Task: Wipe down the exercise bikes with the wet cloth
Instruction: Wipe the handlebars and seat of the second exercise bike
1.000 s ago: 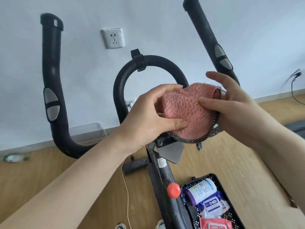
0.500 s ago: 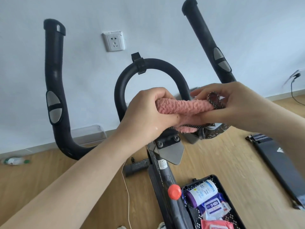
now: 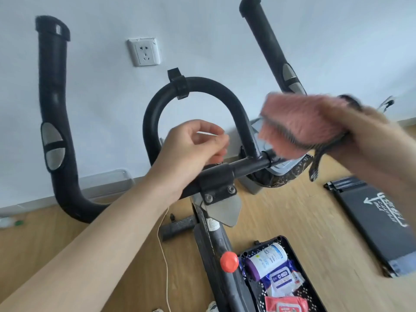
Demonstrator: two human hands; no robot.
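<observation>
Now my right hand (image 3: 371,143) grips the pink wet cloth (image 3: 301,122) up in the air, just right of the bike's loop bar (image 3: 202,84). My left fingers (image 3: 216,140) are loosely curled and hold nothing. The cloth seems off the bars, so I think most wiping is left.

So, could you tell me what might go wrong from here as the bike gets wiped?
1. The right hand alone holds the bunched pink cloth; its dark trim dangles and could snag on the crossbar.
2. The wall socket sits behind the loop handlebar; drips flicked from a wet cloth may reach it.
3. The left hand hovers by the loop, possibly in the wiping path.
</observation>
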